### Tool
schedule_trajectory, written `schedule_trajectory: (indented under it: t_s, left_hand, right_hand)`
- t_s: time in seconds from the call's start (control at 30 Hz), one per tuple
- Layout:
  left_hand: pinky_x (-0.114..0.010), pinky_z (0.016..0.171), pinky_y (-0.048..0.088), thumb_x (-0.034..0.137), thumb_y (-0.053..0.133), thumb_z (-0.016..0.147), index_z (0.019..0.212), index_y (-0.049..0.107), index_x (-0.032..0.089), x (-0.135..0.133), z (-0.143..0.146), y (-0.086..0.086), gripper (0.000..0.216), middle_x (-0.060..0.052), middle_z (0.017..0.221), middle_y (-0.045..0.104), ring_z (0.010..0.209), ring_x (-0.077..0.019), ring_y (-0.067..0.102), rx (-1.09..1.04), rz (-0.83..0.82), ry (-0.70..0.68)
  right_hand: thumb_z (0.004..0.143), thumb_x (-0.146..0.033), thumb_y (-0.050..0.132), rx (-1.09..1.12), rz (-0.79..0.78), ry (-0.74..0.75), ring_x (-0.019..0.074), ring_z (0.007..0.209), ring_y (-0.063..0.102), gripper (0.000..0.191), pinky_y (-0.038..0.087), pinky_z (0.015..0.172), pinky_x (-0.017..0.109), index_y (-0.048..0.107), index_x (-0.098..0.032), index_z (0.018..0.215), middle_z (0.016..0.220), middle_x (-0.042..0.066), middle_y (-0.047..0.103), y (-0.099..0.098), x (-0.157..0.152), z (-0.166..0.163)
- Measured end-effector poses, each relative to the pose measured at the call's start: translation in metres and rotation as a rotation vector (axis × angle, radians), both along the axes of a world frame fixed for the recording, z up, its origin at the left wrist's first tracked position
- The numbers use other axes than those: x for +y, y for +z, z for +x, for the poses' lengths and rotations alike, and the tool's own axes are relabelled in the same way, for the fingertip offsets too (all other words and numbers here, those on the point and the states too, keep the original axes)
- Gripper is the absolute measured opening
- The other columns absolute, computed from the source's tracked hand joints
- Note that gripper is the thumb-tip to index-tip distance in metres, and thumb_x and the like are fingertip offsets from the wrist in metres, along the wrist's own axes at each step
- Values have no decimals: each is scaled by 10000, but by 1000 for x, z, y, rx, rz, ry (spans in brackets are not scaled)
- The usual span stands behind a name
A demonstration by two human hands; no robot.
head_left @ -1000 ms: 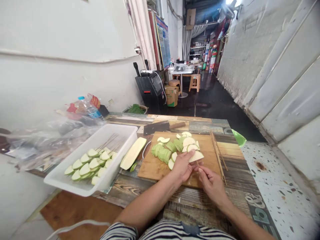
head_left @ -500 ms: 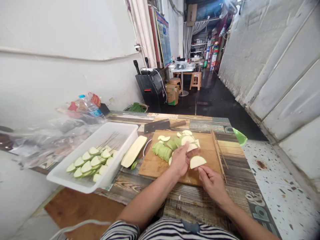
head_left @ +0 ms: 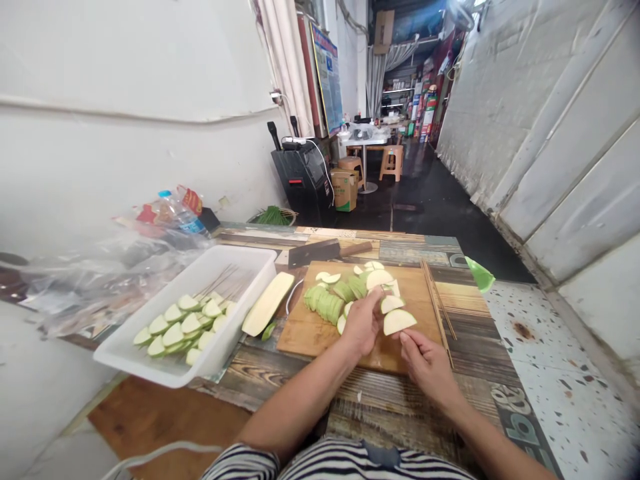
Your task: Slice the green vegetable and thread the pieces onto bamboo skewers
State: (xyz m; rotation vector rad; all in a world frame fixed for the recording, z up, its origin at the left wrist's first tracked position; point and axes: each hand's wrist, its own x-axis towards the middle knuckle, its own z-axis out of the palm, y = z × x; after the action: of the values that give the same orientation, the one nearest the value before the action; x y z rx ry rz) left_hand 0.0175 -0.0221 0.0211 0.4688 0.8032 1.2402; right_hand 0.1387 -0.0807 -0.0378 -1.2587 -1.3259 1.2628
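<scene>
My left hand pinches a pale half-round vegetable slice just above the wooden cutting board. My right hand is closed on a thin bamboo skewer that carries another slice at its tip. The two slices sit close together, one above the other. A pile of green-skinned slices lies on the board just left of my left hand. More white slices lie at the board's far side.
A white tray of skewered slices stands to the left. A half vegetable lies between tray and board. A cleaver rests behind the board; loose skewers lie along its right edge. Plastic bags and bottles crowd the far left.
A slice went onto the skewer in my right hand. My left hand reached to the pile and now holds a second slice beside the first.
</scene>
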Motion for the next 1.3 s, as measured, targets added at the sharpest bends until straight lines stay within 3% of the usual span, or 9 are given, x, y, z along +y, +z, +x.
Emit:
schedule_trajectory:
  t_s: [0.17, 0.37, 0.47, 0.57, 0.7, 0.83, 0.97, 1.17, 1.3]
  left_hand:
    - [-307, 700, 514, 331, 623, 752, 870, 606, 118, 15, -17, -3, 244, -102, 891, 668, 797, -195, 646, -8, 114, 121]
    - [-291, 663, 498, 308, 652, 716, 847, 621, 98, 14, -11, -16, 249, -106, 812, 672, 712, -181, 640, 19, 67, 108]
    - [-289, 626, 484, 295, 635, 727, 819, 641, 91, 7, -5, -4, 224, -92, 721, 664, 617, -160, 608, 37, 47, 76]
    - [-328, 727, 473, 252, 615, 741, 848, 665, 127, 5, -19, 19, 172, -77, 733, 668, 711, -186, 613, 159, 100, 47]
    - [-384, 952, 347, 177, 700, 632, 793, 701, 198, 6, -65, 38, 163, -80, 912, 670, 990, -254, 543, 745, 452, -34]
    - [-461, 1010, 230, 125, 595, 701, 850, 688, 230, 1, -89, 26, 204, -72, 1013, 624, 1084, -280, 464, 1568, 825, -356]
    - [-494, 1031, 143, -10, 438, 726, 846, 672, 220, -3, -85, 11, 350, -85, 1156, 559, 1205, -268, 363, 1921, 949, -502]
    - [-467, 1068, 29, 73, 470, 774, 863, 673, 291, 24, -94, 0, 310, 0, 1132, 608, 1233, -209, 374, 1655, 1039, -560]
    - [-423, 1033, 246, 214, 507, 800, 938, 668, 278, 40, -92, -8, 221, -37, 980, 666, 1045, -201, 553, 1145, 847, -366]
  right_hand:
    - [850, -470, 439, 8, -36, 133, 62, 363, 223, 351, 191, 342, 197, 595, -156, 875, 465, -91, 264, 6, -3, -1]
    - [840, -432, 464, -75, 35, 102, 74, 422, 250, 340, 182, 377, 201, 618, -133, 888, 486, -72, 289, 7, -4, -3]
    - [829, -441, 476, -107, 42, 57, 81, 427, 270, 348, 207, 389, 206, 631, -136, 891, 491, -64, 316, 4, -2, 0]
    - [812, -448, 505, -99, 34, -25, 88, 427, 322, 349, 249, 395, 208, 637, -139, 907, 498, -54, 372, 3, 4, 9]
    - [794, -456, 533, 11, 4, -166, 75, 389, 287, 372, 226, 360, 207, 616, -137, 968, 484, -70, 341, 7, 12, 22]
    - [787, -484, 536, 114, -21, -203, 64, 361, 240, 397, 193, 331, 204, 600, -143, 981, 473, -87, 287, 16, 14, 25]
    - [775, -494, 547, 130, -52, -182, 61, 355, 238, 396, 182, 326, 201, 601, -153, 969, 468, -87, 292, 19, 12, 23]
    - [788, -487, 528, 104, -76, -129, 64, 377, 224, 378, 163, 345, 202, 601, -146, 932, 468, -84, 274, 17, 10, 21]
    - [806, -465, 509, 1, -2, -83, 81, 427, 281, 347, 204, 384, 213, 615, -140, 863, 491, -60, 317, 18, 5, 18]
